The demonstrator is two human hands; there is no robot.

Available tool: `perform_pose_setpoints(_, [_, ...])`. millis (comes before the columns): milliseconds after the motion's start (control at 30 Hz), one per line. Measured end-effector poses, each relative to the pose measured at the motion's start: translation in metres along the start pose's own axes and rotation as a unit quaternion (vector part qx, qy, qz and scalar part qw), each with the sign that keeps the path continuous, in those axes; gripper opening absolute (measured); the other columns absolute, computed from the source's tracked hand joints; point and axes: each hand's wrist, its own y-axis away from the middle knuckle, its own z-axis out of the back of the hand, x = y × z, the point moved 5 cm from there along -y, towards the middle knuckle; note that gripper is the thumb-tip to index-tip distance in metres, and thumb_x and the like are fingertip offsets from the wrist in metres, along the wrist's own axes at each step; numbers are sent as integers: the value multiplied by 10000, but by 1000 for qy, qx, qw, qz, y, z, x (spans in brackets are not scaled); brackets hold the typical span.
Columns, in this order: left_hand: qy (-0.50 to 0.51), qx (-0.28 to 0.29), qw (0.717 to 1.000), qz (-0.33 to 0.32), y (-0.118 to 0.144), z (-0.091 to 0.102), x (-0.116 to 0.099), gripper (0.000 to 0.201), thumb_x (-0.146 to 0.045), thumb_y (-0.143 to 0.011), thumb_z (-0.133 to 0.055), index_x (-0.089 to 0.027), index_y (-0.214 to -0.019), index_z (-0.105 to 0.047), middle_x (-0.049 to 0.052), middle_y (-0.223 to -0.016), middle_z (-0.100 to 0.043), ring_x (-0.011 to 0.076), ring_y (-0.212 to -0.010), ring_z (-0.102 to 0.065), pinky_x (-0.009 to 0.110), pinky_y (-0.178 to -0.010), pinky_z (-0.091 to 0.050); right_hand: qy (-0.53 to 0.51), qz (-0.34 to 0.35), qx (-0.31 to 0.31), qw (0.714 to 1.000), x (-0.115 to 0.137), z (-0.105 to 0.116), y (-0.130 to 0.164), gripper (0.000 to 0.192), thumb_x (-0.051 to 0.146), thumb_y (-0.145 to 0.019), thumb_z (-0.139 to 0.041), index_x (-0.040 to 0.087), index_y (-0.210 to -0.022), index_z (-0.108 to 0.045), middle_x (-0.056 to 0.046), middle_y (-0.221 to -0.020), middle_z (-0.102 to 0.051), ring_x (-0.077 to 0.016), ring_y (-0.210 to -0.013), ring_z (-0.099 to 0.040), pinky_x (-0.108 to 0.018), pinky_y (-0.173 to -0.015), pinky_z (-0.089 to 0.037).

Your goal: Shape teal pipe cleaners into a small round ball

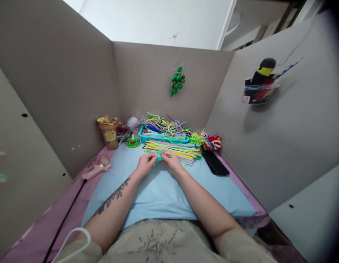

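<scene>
Both hands meet over the blue table cover (158, 190), close to the pile of straight pipe cleaners (183, 148). Between them is a small turquoise piece of pipe-cleaner work (159, 157). My left hand (146, 163) pinches its left side with thumb and fingers. On the other side my right hand (171, 161) has its fingers closed on the same piece. Its exact shape is partly hidden by my fingers.
A blue tray (164, 138) heaped with pipe cleaners stands behind. A pink glue gun (96, 171) and a cup (108, 133) are on the left. A black phone-like slab (215, 162) lies right. Grey partitions (169, 58) enclose the table.
</scene>
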Motion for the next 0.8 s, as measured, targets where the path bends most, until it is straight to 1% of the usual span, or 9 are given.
perform_pose_setpoints(100, [-5, -11, 1000, 10, 0, -1, 4, 177, -244, -779, -526, -147, -676, -632, 7, -647, -576, 128, -658, -513, 239, -640, -385, 5, -6, 9, 1000, 1, 0, 2, 325, 397, -559, -749, 190, -667, -523, 26, -662, -547, -110, -620, -508, -257, -624, -453])
perform_pose_setpoints(200, [-1, -23, 999, 26, 1, -1, 7, 175, -246, -776, -528, -147, -691, -645, 11, -654, -587, 126, -655, -517, 234, -632, -391, 44, 31, 25, 998, 3, -1, 2, 319, 310, -541, -760, 201, -754, -548, 8, -755, -601, -129, -683, -539, -250, -645, -442])
perform_pose_setpoints(300, [6, -27, 999, 34, 1, 0, 6, 184, -250, -774, -527, -142, -688, -648, 14, -650, -591, 127, -651, -523, 234, -636, -398, 86, 66, 13, 994, 3, 0, 1, 279, 277, -554, -736, 204, -749, -550, 2, -791, -609, -149, -748, -556, -248, -661, -441])
perform_pose_setpoints(400, [6, -18, 999, 38, 2, -1, 4, 184, -252, -773, -528, -144, -683, -646, 13, -641, -591, 127, -642, -522, 232, -627, -396, 114, 77, -1, 991, 1, 2, -1, 235, 280, -559, -715, 198, -704, -549, -1, -784, -603, -159, -764, -561, -250, -659, -443])
perform_pose_setpoints(533, [-1, 1, 1000, 26, 2, -3, 2, 186, -252, -778, -528, -154, -662, -636, 12, -642, -599, 132, -644, -524, 233, -622, -393, 102, 70, -2, 992, -1, 6, -3, 225, 245, -540, -718, 187, -675, -547, -5, -806, -595, -148, -753, -561, -241, -654, -435])
perform_pose_setpoints(667, [-15, -17, 999, 25, 2, -1, 5, 183, -240, -784, -526, -155, -671, -641, 17, -667, -611, 136, -664, -535, 237, -641, -400, 68, 44, 4, 997, -2, 8, -5, 261, 264, -539, -736, 184, -724, -572, -6, -816, -599, -127, -694, -556, -240, -636, -429])
perform_pose_setpoints(733, [-28, -17, 999, 13, 3, -1, 4, 183, -235, -791, -521, -158, -680, -644, 19, -678, -613, 138, -679, -538, 239, -658, -403, 45, 26, 5, 999, -4, 9, -5, 258, 310, -561, -728, 182, -717, -567, 1, -775, -592, -114, -644, -543, -246, -629, -432])
perform_pose_setpoints(800, [-42, -6, 999, -4, 3, -2, 2, 179, -234, -796, -520, -165, -692, -648, 22, -693, -616, 141, -699, -541, 243, -675, -407, 36, 18, 9, 999, -6, 10, -6, 250, 339, -581, -714, 181, -667, -540, 17, -701, -567, -104, -600, -522, -249, -622, -434])
